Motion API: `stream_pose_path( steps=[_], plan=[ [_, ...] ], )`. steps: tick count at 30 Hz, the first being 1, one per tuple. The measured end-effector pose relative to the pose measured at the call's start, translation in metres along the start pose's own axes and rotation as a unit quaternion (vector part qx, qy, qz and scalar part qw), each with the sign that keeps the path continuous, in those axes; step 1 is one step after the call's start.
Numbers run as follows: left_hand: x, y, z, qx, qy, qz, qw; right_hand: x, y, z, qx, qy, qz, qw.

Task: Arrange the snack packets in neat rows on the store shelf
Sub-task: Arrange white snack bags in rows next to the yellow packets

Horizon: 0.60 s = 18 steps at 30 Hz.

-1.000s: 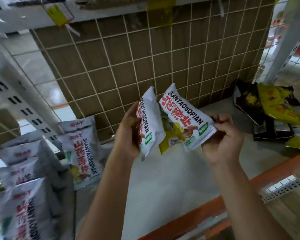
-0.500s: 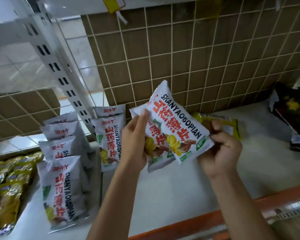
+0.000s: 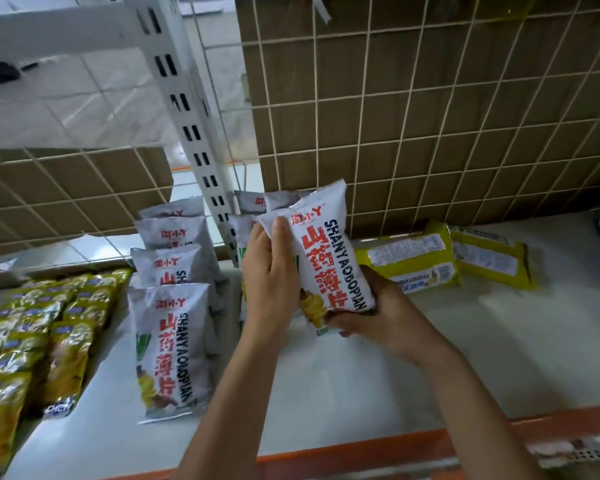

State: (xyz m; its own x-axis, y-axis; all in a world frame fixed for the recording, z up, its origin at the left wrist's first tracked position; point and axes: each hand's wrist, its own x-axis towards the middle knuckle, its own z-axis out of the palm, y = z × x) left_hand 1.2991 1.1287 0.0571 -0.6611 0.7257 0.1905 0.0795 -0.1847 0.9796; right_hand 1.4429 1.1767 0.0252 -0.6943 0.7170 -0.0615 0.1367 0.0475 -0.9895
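Currently held: white Shanyaobopian packet (image 3: 326, 258), upright above the shelf (image 3: 361, 393), just right of the standing row (image 3: 174, 341).
Left hand (image 3: 269, 271): grips its left edge, steadying it.
Right hand (image 3: 378, 317): cups its bottom, probably to stand it.

— What do we have in our hands?
— A white packet (image 3: 329, 251), upright over the shelf (image 3: 361, 393). Our left hand (image 3: 267, 282) grips its left edge and our right hand (image 3: 378, 317) cups its bottom end.
— And around us?
— A row of white packets (image 3: 174, 306) stands on our left, with yellow packets (image 3: 49, 327) beyond it. Two yellow packs (image 3: 413, 265) lie flat by the wire grid (image 3: 430, 133) on our right.
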Motion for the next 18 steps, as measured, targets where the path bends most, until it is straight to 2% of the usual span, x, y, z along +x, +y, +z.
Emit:
stream_pose_path(
  steps=[3, 6, 10, 12, 14, 16, 18],
  plan=[
    [-0.004, -0.004, -0.007, 0.071, 0.009, 0.039, 0.997, 0.003, 0.001, -0.003, -0.07, -0.03, 0.011, 0.997],
    [-0.009, -0.008, -0.016, 0.171, 0.021, 0.091, 0.981, 0.006, -0.003, 0.004, 0.015, -0.026, 0.002, 1.0],
    [-0.013, -0.003, -0.026, 0.174, 0.048, 0.103, 0.978, 0.016, -0.007, 0.028, 0.091, 0.027, -0.03, 0.995],
    [-0.01, 0.005, -0.035, 0.171, 0.096, 0.117, 0.974, 0.02, -0.002, 0.037, 0.149, 0.056, -0.036, 0.987],
    [-0.006, 0.014, -0.048, 0.213, 0.171, 0.157, 0.949, 0.026, 0.007, 0.042, 0.182, 0.099, -0.025, 0.978],
    [-0.002, 0.023, -0.061, 0.246, 0.234, 0.193, 0.921, 0.036, 0.014, 0.047, 0.166, 0.146, -0.01, 0.975],
    [0.0, 0.027, -0.072, 0.264, 0.267, 0.213, 0.902, 0.046, 0.017, 0.055, 0.099, 0.182, -0.018, 0.978]
  ],
)
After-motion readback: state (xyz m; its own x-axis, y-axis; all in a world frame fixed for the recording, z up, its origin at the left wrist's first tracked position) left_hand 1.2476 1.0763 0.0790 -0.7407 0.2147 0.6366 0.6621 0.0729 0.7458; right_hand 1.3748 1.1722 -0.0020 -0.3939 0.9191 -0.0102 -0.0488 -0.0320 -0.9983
